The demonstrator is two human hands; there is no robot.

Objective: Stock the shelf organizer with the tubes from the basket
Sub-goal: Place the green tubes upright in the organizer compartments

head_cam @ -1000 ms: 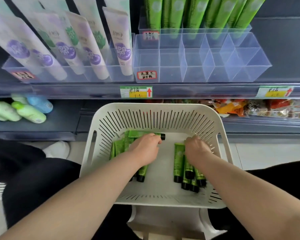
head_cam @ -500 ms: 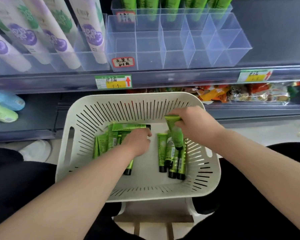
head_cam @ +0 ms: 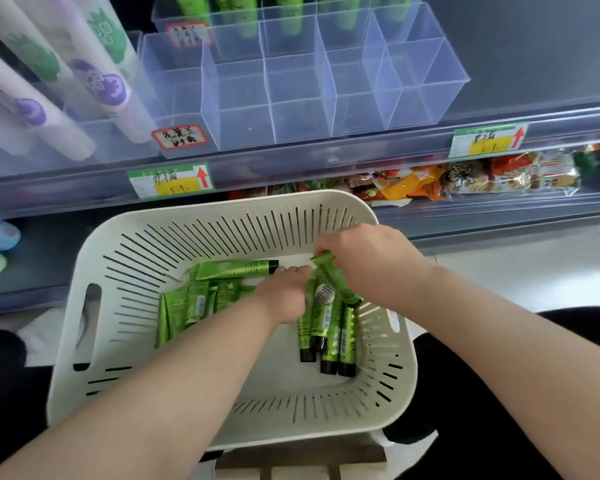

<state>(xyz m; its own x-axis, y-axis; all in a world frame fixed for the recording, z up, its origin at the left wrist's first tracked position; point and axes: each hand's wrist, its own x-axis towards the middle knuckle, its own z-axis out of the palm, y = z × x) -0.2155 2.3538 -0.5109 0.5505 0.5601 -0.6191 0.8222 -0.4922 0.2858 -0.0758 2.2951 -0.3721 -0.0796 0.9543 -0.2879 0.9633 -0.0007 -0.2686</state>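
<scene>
Tubes (head_cam: 328,336): R hand (head_cam: 371,261) pinches one tube (head_cam: 342,289) near its crimp; L hand (head_cam: 284,296) grip can't tell. Lift clear of basket (head_cam: 222,211), then stand it in organizer (head_cam: 298,109).

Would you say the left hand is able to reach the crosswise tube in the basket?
Probably yes: the left hand sits by the cap of the crosswise tube, which lies uncovered atop other tubes in the basket.
</scene>
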